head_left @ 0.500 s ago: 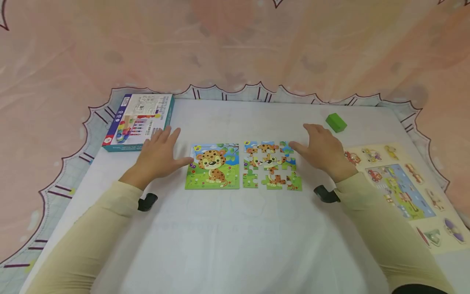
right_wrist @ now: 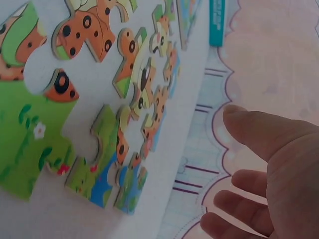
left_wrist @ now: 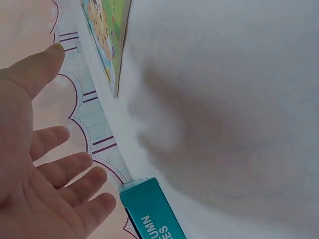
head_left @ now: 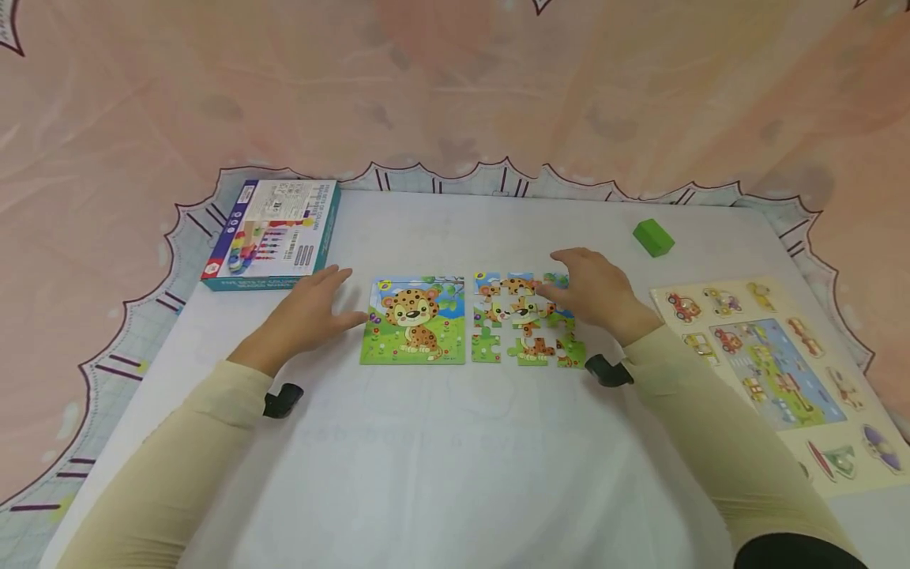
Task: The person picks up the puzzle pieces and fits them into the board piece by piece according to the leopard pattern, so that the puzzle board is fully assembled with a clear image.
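Note:
My left hand (head_left: 302,320) hovers left of the square leopard picture card (head_left: 444,340), its thumb near the card's left edge. In the left wrist view, the left hand's (left_wrist: 45,174) fingers are spread and hold nothing. Right of the card lie several separated jigsaw pieces (head_left: 486,348), laid out in rows with gaps and showing the same leopard. My right hand (head_left: 600,292) is over the right side of these pieces, thumb toward them, hiding part of the right column. The right wrist view shows the right hand (right_wrist: 284,174) holding nothing, above the pieces (right_wrist: 87,184).
A teal-sided box (head_left: 280,229) lies at the back left, close to my left fingers. A green block (head_left: 653,238) sits at the back right. On the right is a cream board (head_left: 768,454) with vehicle and toy shapes, partly under my right forearm. White cloth covers the table (head_left: 455,458).
My right hand has moved left, from beside the jigsaw pieces to over their right column. The left hand has shifted slightly toward me, and its fingers have drawn closer together.

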`<act>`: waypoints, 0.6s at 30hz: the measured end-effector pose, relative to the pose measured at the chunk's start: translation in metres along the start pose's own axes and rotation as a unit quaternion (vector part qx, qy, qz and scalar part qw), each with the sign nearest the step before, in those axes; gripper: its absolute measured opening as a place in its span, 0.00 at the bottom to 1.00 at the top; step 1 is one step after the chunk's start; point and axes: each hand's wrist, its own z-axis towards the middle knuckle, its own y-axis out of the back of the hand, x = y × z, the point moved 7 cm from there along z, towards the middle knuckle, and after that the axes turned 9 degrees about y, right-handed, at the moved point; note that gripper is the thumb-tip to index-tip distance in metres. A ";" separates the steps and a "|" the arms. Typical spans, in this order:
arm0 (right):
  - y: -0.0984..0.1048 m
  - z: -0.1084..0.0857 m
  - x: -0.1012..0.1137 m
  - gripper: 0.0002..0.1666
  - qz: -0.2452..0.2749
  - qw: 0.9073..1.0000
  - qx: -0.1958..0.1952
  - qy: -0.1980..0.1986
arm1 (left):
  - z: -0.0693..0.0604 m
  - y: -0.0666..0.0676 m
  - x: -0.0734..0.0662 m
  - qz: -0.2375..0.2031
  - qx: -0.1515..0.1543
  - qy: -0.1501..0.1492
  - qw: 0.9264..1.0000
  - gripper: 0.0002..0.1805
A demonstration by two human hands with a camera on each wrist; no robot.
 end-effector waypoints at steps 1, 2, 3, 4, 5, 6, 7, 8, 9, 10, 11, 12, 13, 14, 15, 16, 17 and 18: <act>-0.001 0.002 0.002 0.39 0.003 1.000 0.000 0.006 | 0.000 -0.002 0.000 -0.003 0.005 -0.001 1.000 0.47; -0.003 0.003 0.004 0.38 0.007 1.000 -0.001 0.012 | 0.000 -0.003 0.001 -0.008 0.011 0.000 1.000 0.46; -0.005 0.005 0.006 0.38 0.013 1.000 -0.002 0.018 | -0.001 -0.005 0.001 -0.011 0.016 -0.001 1.000 0.46; -0.006 0.006 0.008 0.37 0.018 1.000 -0.002 0.023 | -0.001 -0.007 0.001 -0.016 0.020 -0.001 1.000 0.46; -0.008 0.008 0.010 0.37 0.020 0.999 -0.001 0.029 | -0.001 -0.008 0.002 -0.020 0.024 -0.001 1.000 0.46; -0.010 0.009 0.012 0.36 0.025 0.999 0.002 0.033 | -0.002 -0.010 0.002 -0.023 0.027 -0.002 0.999 0.45; -0.011 0.010 0.014 0.36 0.030 0.999 0.004 0.037 | -0.003 -0.011 0.002 -0.027 0.030 -0.002 0.999 0.45; -0.013 0.012 0.015 0.36 0.033 0.999 0.008 0.040 | -0.003 -0.012 0.001 -0.031 0.033 -0.004 0.999 0.45; -0.015 0.013 0.017 0.36 0.036 0.998 0.012 0.040 | -0.004 -0.013 0.001 -0.034 0.035 -0.006 0.999 0.44; -0.016 0.014 0.019 0.36 0.038 0.998 0.017 0.041 | -0.004 -0.015 0.000 -0.037 0.037 -0.009 0.999 0.44; -0.018 0.016 0.020 0.35 0.037 0.998 0.021 0.042 | -0.005 -0.016 0.000 -0.040 0.039 -0.013 0.998 0.44; -0.019 0.019 0.022 0.35 0.036 0.998 0.024 0.042 | -0.005 -0.017 -0.001 -0.042 0.040 -0.018 0.998 0.43; -0.020 0.020 0.024 0.35 0.034 0.998 0.026 0.042 | -0.005 -0.018 -0.002 -0.044 0.040 -0.023 0.998 0.43; -0.022 0.023 0.025 0.35 0.033 0.998 0.029 0.041 | -0.005 -0.020 -0.003 -0.045 0.041 -0.026 0.998 0.42; -0.023 0.025 0.026 0.35 0.032 0.998 0.033 0.040 | -0.006 -0.021 -0.003 -0.047 0.042 -0.028 0.998 0.42; -0.025 0.027 0.028 0.35 0.031 0.998 0.036 0.040 | -0.006 -0.022 -0.003 -0.048 0.042 -0.030 0.998 0.42; -0.026 0.029 0.029 0.36 0.029 0.998 0.040 0.039 | -0.006 -0.024 -0.004 -0.049 0.043 -0.030 0.997 0.41; -0.028 0.031 0.030 0.36 0.027 0.998 0.045 0.040 | -0.006 -0.026 -0.004 -0.050 0.045 -0.029 0.997 0.41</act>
